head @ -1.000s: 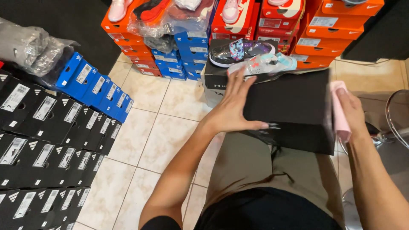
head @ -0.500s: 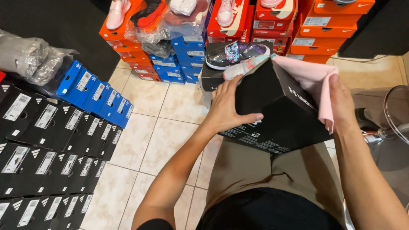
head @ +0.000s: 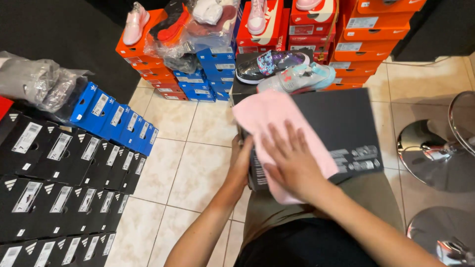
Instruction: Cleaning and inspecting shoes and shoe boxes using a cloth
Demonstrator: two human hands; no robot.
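Observation:
A black shoe box point(head: 341, 128) rests on my lap with its broad side up. My left hand point(head: 241, 160) grips the box's left edge. A pink cloth point(head: 269, 121) is spread over the box's left half, and my right hand point(head: 292, 160) lies flat on it, fingers spread, pressing it against the box. Just beyond the box lie two sneakers, one dark with a patterned panel point(head: 269, 64), one pale blue and grey point(head: 299, 78).
Orange shoe boxes point(head: 366, 34) and blue ones point(head: 208, 74) are stacked ahead, with pink and white shoes on top. Rows of black boxes point(head: 59, 173) and blue boxes point(head: 118, 118) cover the floor at left. Chrome stool bases point(head: 435, 148) stand at right.
The box was tipped up on edge and now lies flatter on my lap. My right hand brought the pink cloth from the box's right side onto its top.

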